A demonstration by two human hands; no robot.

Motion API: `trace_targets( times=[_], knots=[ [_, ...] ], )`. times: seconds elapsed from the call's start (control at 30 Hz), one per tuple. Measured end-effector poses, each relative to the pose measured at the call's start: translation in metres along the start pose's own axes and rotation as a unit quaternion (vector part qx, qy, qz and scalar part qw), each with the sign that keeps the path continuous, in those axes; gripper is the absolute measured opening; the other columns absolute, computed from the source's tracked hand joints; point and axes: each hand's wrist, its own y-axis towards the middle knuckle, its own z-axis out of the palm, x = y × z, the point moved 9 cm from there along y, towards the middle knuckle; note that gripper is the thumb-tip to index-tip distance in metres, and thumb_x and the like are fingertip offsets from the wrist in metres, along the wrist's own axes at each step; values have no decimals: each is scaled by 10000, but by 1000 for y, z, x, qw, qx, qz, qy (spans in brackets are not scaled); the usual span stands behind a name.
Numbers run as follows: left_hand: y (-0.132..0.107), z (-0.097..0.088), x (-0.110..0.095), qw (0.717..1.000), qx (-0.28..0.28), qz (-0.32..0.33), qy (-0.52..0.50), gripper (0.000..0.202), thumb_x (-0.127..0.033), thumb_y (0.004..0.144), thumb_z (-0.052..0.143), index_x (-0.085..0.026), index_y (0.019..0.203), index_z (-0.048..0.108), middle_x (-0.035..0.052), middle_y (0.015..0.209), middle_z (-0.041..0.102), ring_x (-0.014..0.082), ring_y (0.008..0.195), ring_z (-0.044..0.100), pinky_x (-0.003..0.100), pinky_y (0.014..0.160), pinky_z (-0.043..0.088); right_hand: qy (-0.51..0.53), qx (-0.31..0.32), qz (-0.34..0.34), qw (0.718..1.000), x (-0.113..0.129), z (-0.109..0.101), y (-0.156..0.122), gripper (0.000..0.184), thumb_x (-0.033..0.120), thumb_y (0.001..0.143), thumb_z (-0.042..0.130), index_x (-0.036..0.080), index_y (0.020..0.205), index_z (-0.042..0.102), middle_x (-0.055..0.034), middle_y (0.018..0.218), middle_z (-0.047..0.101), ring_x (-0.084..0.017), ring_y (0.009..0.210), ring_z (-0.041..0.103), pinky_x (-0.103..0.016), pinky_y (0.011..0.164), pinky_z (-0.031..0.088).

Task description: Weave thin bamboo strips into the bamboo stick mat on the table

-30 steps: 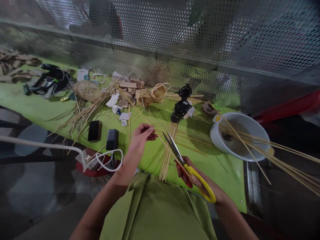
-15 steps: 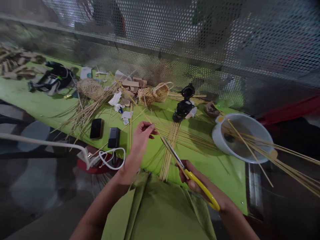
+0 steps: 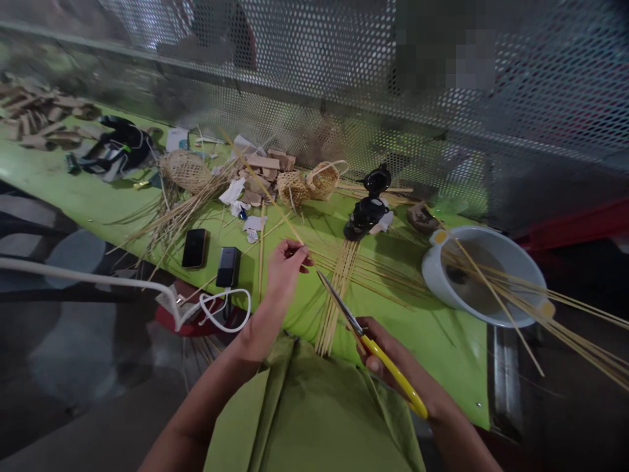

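Observation:
My left hand (image 3: 289, 262) pinches a long thin bamboo strip (image 3: 265, 189) that runs up and left over the table. In my right hand (image 3: 381, 351) is a pair of yellow-handled scissors (image 3: 396, 372), their blades pointing up and left toward my left fingertips. The blades lie along the near end of the strip; whether they touch it I cannot tell. Beneath them, a band of flat strips (image 3: 334, 305) crosses several sideways strips (image 3: 386, 280) on the green table (image 3: 289, 314). A black flip-top bottle (image 3: 363, 217) stands on the far end of the band.
At right a white bucket (image 3: 439, 283) holds long strips that stick out over its rim. Two small woven baskets (image 3: 322, 180), a larger woven piece (image 3: 184, 172), a phone (image 3: 195, 248) and a power bank (image 3: 228, 267) lie left. Perforated metal panels (image 3: 314, 59) border the far side.
The view has shifted slightly. Less of the strip shows between my left hand and the scissors. Both hands keep nearly the same positions and grips.

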Motion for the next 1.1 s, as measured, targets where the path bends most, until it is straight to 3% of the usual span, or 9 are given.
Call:
trace_targets(
  times=[0.13, 0.63, 0.87, 1.1],
  knots=[
    [0, 0, 2, 1000, -5, -6, -8, 191, -273, 701, 750, -210, 746, 575, 16, 599, 634, 174, 536, 625, 287, 480, 433, -2, -12, 4, 1000, -6, 1, 1, 463, 637, 866, 624, 281, 1153, 550, 11, 802, 478, -166, 681, 400, -292, 596, 357],
    [1, -1, 1, 1000, -16, -12, -7, 141, -274, 691, 716, -237, 728, 585, -7, 620, 631, 172, 543, 638, 269, 476, 465, 27, -12, 45, 999, -9, 8, 3, 504, 670, 908, 506, 231, 1153, 468, 21, 796, 420, -128, 618, 345, -249, 508, 318],
    [3, -1, 2, 1000, -23, -16, -8, 117, -255, 700, 709, -266, 703, 593, -1, 608, 628, 197, 548, 647, 298, 471, 459, -26, 3, -4, 1000, 0, 7, 1, 516, 679, 916, 495, 243, 1190, 458, 11, 822, 459, -153, 685, 409, -289, 612, 374],
    [3, 0, 3, 1000, -18, -15, 2, 135, -261, 702, 702, -240, 733, 572, -3, 613, 628, 180, 548, 646, 272, 470, 457, -20, 17, -6, 1000, -1, 8, -3, 548, 711, 930, 448, 245, 1217, 432, 1, 859, 487, -156, 700, 423, -285, 615, 374]
  ],
)
